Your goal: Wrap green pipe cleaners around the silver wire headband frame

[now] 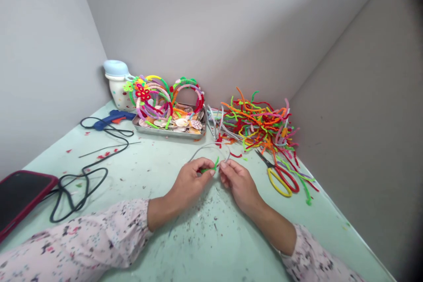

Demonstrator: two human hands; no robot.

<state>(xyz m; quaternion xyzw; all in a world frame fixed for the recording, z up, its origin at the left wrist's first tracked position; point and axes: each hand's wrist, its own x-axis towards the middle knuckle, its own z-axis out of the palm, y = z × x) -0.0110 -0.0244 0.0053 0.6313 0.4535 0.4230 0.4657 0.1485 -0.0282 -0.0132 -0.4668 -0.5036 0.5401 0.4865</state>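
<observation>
Near the middle of the table, my left hand [191, 181] is closed, pinching a short green pipe cleaner [217, 162] between thumb and fingers. A bit of red shows under those fingers; I cannot make out what it is. Just behind both hands arches a thin grey headband [209, 144]. One side of the headband runs down behind my left hand, and the other meets the fingertips of my right hand [240, 185], which are pinched on it. The hands are close together, a small gap between their fingertips.
Scissors [279, 178] lie right of my hands, before a heap of colourful pipe cleaners [261, 119]. Behind, a metal tray [168, 132] bears shells and wrapped headbands [155, 97]. At left are a blue glue gun [110, 119], black cord [86, 180], phone [23, 198] and white jar [119, 90].
</observation>
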